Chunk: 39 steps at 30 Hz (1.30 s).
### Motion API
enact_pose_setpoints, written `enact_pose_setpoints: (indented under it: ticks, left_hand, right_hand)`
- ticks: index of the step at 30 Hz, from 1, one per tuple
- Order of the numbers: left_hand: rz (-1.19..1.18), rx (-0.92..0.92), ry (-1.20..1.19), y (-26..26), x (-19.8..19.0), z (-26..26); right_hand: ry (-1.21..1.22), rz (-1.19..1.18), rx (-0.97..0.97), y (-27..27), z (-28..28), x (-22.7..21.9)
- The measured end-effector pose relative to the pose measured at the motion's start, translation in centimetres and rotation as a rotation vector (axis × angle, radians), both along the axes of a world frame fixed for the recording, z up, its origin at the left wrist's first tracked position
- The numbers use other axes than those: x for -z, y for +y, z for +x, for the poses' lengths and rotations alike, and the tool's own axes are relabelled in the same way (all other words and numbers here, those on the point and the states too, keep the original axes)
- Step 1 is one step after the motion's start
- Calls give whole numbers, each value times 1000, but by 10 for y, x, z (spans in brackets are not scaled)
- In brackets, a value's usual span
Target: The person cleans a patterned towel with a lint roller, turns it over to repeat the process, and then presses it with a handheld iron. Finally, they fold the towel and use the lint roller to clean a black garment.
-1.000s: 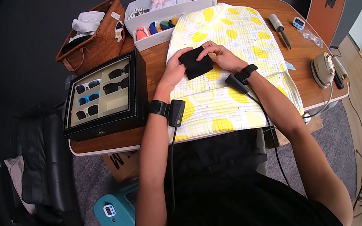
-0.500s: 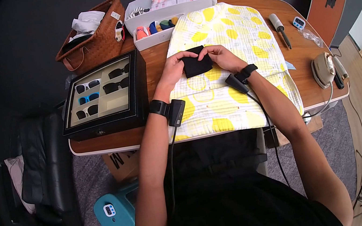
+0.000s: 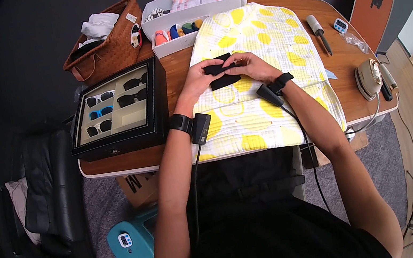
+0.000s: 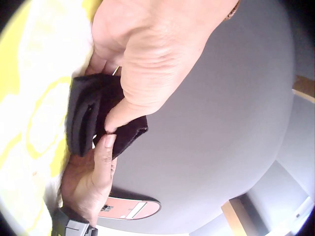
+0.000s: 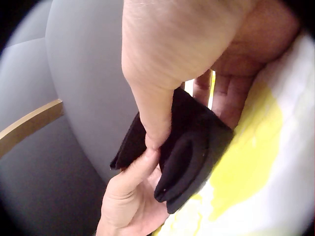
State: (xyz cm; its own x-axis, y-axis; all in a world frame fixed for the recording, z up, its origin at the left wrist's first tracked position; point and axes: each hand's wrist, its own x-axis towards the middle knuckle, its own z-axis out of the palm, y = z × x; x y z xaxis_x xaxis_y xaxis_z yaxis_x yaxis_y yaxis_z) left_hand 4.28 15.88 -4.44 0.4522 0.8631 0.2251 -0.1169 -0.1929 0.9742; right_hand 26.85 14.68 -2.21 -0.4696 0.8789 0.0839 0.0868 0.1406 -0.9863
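A small folded black cloth [image 3: 225, 81] is between both hands, low over the yellow-and-white patterned fabric [image 3: 241, 142]. My left hand [image 3: 197, 80] grips its left side, thumb on top and fingers beneath. On the opposite side my right hand [image 3: 257, 67] holds it the same way. In the left wrist view the two thumbtips meet at the middle of the black cloth [image 4: 81, 118], pressing into a fold. The right wrist view shows the layers of the black cloth [image 5: 197, 137] bent up into a loop, with fingers partly hidden behind it.
To the left stands a black display case [image 3: 127, 121] of sunglasses. Behind it are a woven basket [image 3: 112, 44] and white boxes [image 3: 180, 45] holding rolled and folded textiles. On the right lie a lint roller [image 3: 318, 33], a small timer [image 3: 340, 26] and a beige corded appliance [image 3: 369, 80].
The black cloth lay as a flat square and is now creased across its middle, a fold raised between the hands. Both thumbs have come down over it and drawn together.
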Motion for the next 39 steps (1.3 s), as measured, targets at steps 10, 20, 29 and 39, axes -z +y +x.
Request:
enact_pose_setpoints:
  ticks: [10,20,29,39]
  left_hand:
    - [-163,-52,-40,-5,-7,4]
    - [-279,-91,-92,-3,-5,2]
    - [-195,-69,-16,3,1,0]
    - [-172,-73,-93,-8,-9,4]
  right_hand:
    - [67,-150,46,2,-1,2]
    - [55,-73,85,8,-1,10]
    - [23,-25,108,5,0,5]
    - [-30,-7,92,6,1,5]
